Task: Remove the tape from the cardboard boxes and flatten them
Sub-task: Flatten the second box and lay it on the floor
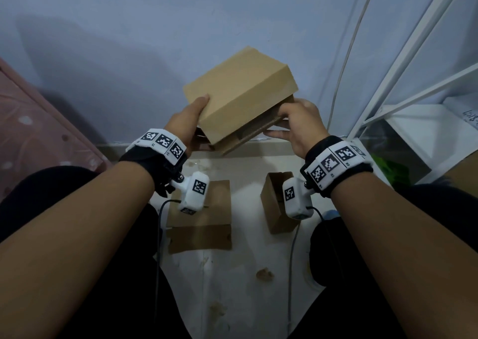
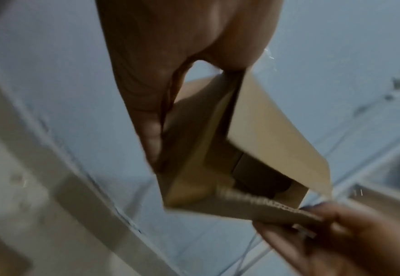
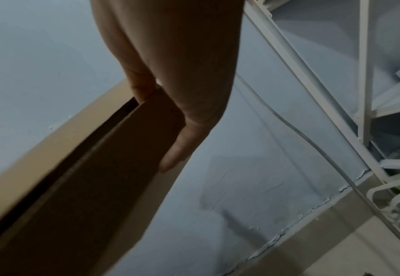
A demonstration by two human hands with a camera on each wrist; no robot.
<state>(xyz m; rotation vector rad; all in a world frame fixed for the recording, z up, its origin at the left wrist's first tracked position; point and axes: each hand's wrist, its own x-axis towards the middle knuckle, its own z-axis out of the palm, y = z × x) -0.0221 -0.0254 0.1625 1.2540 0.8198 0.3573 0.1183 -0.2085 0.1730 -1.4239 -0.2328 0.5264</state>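
Cardboard box (image 1: 239, 98), brown, held in the air in front of a pale blue wall (image 1: 129, 54), tilted, its near end open with flaps loose. Left hand (image 1: 186, 124) grips the box's left near corner, thumb lying on the top panel and fingers underneath; the left wrist view shows the fingers (image 2: 146, 115) curled around the corner edge. Right hand (image 1: 301, 125) grips a flap at the open right end, thumb under it and fingers over its edge; the right wrist view shows the thumb (image 3: 182, 142) pressed along the flap's underside. Tape: cannot be made out on this box.

Flattened box (image 1: 200, 217), lying on the white floor (image 1: 232, 274) below the left wrist. Small open box (image 1: 275, 204), on its side on the floor below the right wrist, well apart from the flattened one. Cardboard scraps (image 1: 264, 274) scattered on the floor nearby. White metal rack (image 1: 403, 61) at right, a cable (image 1: 346, 61) hanging beside it. Pink dotted bedding (image 1: 33, 129) at left.
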